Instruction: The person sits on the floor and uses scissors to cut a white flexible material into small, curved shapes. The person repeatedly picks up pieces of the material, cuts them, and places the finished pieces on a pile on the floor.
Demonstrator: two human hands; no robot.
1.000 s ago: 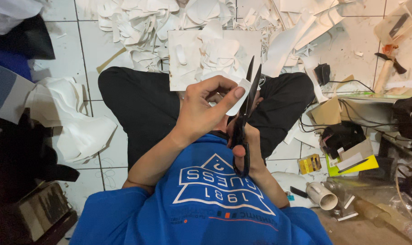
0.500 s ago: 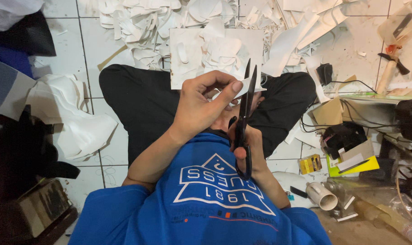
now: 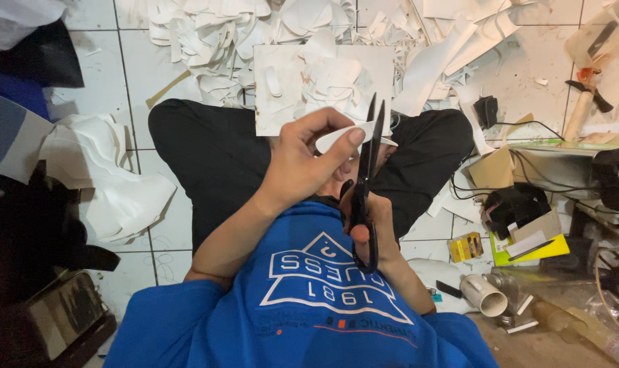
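White cut-out piece (image 3: pixel 343 136) pinched in the left hand (image 3: pixel 302 167), its edge between the slightly parted blades of black scissors (image 3: pixel 365 184) gripped by the right hand (image 3: pixel 367 225)

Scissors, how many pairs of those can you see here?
1. The black scissors are in the right hand, blades up against the white piece pinched by the left hand. More could lie hidden under the scraps.
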